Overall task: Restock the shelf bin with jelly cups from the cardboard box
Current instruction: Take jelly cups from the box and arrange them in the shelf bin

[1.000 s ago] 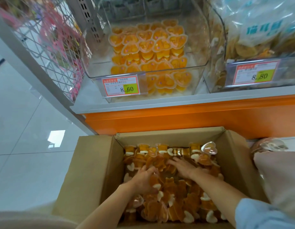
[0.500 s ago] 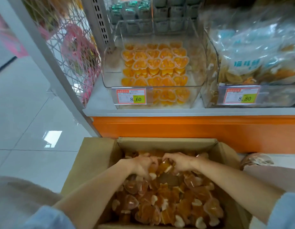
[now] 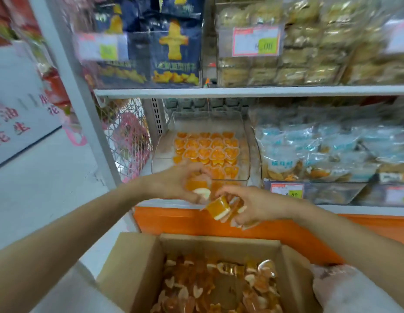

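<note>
Partly hidden: the front wall of the shelf bin [image 3: 159, 162] lies behind both hands, so its lower edge cannot be seen.
Blur: motion smears the whole view, the upper shelf [image 3: 241, 91] most of all.
Left hand [image 3: 171, 184]: fingers curled round a few orange left-hand cups [image 3: 196, 186], with one white lid showing underneath. The count cannot be told. The hand is held in front of the bin's front edge.
Right hand [image 3: 262, 205]: fingers and thumb curled round several right-hand cups [image 3: 217, 207]. One cup juts out to the left. The hand is just beside the left hand and a little lower, before the top edge of the orange shelf base [image 3: 174, 222].
Bin cups [image 3: 210, 150]: orange, heart-shaped, lids up, in rows from the middle to the right wall of the bin.
Cardboard box [image 3: 133, 272]: open and below the hands, with its near side cut off by the bottom edge. The box cups [image 3: 219, 288] are jumbled, orange with white heart lids.
Writing: on the price tag [image 3: 287, 191] of the neighbouring bin only "80" on a green patch reads. The upper tag [image 3: 256, 40] is too blurred. Red characters mark a white sign [image 3: 15, 109] at far left.
Around: blue snack bags [image 3: 174, 48] and pale wrapped packs [image 3: 309, 41] stand on the upper shelf. Clear bags with blue print [image 3: 309, 150] lie right of the bin and a wire mesh panel [image 3: 128, 136] stands to its left. A white bag [image 3: 345, 288] sits at the box's right corner.
</note>
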`<state>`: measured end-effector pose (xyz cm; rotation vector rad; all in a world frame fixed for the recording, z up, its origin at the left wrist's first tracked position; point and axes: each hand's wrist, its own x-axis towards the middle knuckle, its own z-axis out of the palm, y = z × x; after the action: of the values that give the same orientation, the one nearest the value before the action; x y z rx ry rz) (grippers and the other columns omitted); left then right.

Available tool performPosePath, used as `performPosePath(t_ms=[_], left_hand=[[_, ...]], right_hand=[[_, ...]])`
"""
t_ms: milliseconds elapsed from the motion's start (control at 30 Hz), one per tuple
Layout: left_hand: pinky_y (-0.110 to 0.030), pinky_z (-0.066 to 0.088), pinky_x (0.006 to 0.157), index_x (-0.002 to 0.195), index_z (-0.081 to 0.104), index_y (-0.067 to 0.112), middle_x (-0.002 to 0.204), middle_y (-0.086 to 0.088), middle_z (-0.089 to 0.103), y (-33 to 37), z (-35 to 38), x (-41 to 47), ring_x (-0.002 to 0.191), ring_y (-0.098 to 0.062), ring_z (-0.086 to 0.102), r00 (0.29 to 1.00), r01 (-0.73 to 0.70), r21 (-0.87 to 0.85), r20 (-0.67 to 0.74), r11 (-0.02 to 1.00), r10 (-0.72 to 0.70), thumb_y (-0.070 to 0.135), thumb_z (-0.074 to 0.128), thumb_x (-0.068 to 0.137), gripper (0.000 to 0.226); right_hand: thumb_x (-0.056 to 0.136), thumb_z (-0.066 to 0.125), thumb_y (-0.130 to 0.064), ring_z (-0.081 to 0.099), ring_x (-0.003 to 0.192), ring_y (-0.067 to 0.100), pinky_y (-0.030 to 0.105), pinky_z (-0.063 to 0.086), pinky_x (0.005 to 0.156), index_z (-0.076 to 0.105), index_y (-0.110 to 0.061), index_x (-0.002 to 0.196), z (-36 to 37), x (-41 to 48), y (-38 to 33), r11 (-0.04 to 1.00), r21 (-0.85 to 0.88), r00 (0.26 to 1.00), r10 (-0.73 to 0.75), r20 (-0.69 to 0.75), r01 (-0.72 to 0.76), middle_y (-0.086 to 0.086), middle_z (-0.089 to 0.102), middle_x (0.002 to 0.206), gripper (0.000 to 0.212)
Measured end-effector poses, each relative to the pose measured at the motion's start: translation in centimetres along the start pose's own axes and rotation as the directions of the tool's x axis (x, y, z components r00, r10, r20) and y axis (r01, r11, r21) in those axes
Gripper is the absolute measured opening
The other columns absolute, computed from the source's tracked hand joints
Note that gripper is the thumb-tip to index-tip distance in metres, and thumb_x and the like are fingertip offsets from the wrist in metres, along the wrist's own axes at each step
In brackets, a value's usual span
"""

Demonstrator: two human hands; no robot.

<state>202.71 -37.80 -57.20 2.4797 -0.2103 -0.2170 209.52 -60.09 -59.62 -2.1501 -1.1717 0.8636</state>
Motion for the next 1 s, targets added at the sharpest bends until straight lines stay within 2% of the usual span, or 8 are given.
performPosePath(t_ms=[100, 267, 367, 533, 633, 733, 867, 1000], left_hand=[[-0.004, 0.036, 0.078, 0.124, 0.053, 0.008, 0.118, -0.001, 0.05, 0.5, -1.8, 2.7, 0.105, -0.009, 0.046, 0.983, 0.057, -0.042, -0.173, 0.997, -0.063, 0.008, 0.078, 0.073, 0.057], [-0.03, 0.042, 0.096, 0.122, 0.051, 0.011, 0.123, -0.006, 0.045, -2.1, -3.7, 9.8, 0.116, -0.021, 0.048, 0.916, 0.208, 0.022, -0.354, 0.978, -0.187, 0.023, 0.084, 0.067, 0.065], [-0.032, 0.041, 0.098, 0.129, 0.046, 0.009, 0.129, -0.007, 0.045, -3.4, -3.8, 13.8, 0.119, -0.024, 0.047, 0.887, 0.278, 0.015, -0.387, 0.96, -0.251, 0.022, 0.081, 0.07, 0.069], [-0.032, 0.041, 0.101, 0.13, 0.046, 0.012, 0.134, -0.013, 0.041, -5.1, -3.1, 18.5, 0.124, -0.027, 0.044, 0.856, 0.329, 0.033, -0.433, 0.944, -0.283, 0.026, 0.079, 0.072, 0.069], [-0.031, 0.038, 0.101, 0.133, 0.044, 0.018, 0.136, -0.012, 0.038, -6.2, -3.2, 19.9, 0.126, -0.028, 0.04, 0.852, 0.369, 0.077, -0.425, 0.926, -0.305, 0.035, 0.076, 0.074, 0.069], [-0.031, 0.033, 0.104, 0.138, 0.039, 0.02, 0.14, -0.012, 0.032, -6.8, -3.5, 20.1, 0.131, -0.028, 0.032, 0.865, 0.376, 0.122, -0.402, 0.919, -0.301, 0.038, 0.075, 0.075, 0.074], [-0.032, 0.031, 0.107, 0.138, 0.04, 0.018, 0.142, -0.012, 0.03, -6.2, -4.4, 17.9, 0.133, -0.027, 0.028, 0.873, 0.334, 0.137, -0.417, 0.933, -0.251, 0.034, 0.078, 0.073, 0.077], [-0.032, 0.038, 0.104, 0.128, 0.051, 0.009, 0.138, -0.013, 0.04, -4.8, -5.3, 13.5, 0.129, -0.027, 0.04, 0.882, 0.207, 0.057, -0.443, 0.977, -0.161, 0.019, 0.072, 0.081, 0.053]], right_hand=[[0.081, 0.072, -0.005, 0.064, 0.094, 0.02, 0.029, 0.059, 0.069, 0.048, -0.04, 0.122, -1.9, -0.7, -0.9, 0.982, 0.189, 0.998, -0.011, -0.056, 0.022, -0.003, 0.052, 0.111, 0.059], [0.078, 0.075, -0.017, 0.051, 0.109, 0.005, 0.025, 0.052, 0.084, 0.046, -0.054, 0.116, -3.5, -0.3, -0.5, 0.993, 0.095, 0.975, -0.05, -0.214, 0.072, -0.012, 0.048, 0.124, 0.06], [0.078, 0.076, -0.019, 0.056, 0.104, 0.004, 0.024, 0.055, 0.079, 0.045, -0.059, 0.111, -3.1, -0.3, 0.2, 0.992, 0.107, 0.972, -0.034, -0.231, 0.06, -0.014, 0.049, 0.125, 0.061], [0.081, 0.073, -0.012, 0.062, 0.103, 0.016, 0.029, 0.059, 0.073, 0.047, -0.052, 0.113, -3.0, -0.7, 1.2, 0.984, 0.178, 0.977, 0.006, -0.215, 0.033, -0.012, 0.044, 0.129, 0.058], [0.081, 0.072, -0.011, 0.066, 0.091, 0.02, 0.029, 0.059, 0.07, 0.048, -0.05, 0.113, -3.1, -0.6, 1.1, 0.973, 0.228, 0.975, 0.021, -0.222, 0.031, -0.016, 0.045, 0.118, 0.056], [0.082, 0.072, -0.012, 0.062, 0.072, 0.003, 0.018, 0.055, 0.058, 0.048, -0.05, 0.112, -3.1, -0.2, 0.6, 0.972, 0.233, 0.974, 0.015, -0.228, 0.04, -0.014, 0.046, 0.116, 0.054], [0.083, 0.07, -0.013, 0.056, 0.091, 0.001, 0.007, 0.045, 0.056, 0.044, -0.051, 0.113, -3.0, 0.6, 0.0, 0.98, 0.193, 0.971, -0.003, -0.238, 0.05, -0.011, 0.045, 0.12, 0.055], [0.081, 0.073, -0.015, 0.058, 0.091, 0.002, 0.011, 0.052, 0.069, 0.043, -0.053, 0.112, -3.4, 2.0, -0.9, 0.985, 0.141, 0.949, -0.047, -0.313, 0.095, -0.017, 0.045, 0.128, 0.057]])
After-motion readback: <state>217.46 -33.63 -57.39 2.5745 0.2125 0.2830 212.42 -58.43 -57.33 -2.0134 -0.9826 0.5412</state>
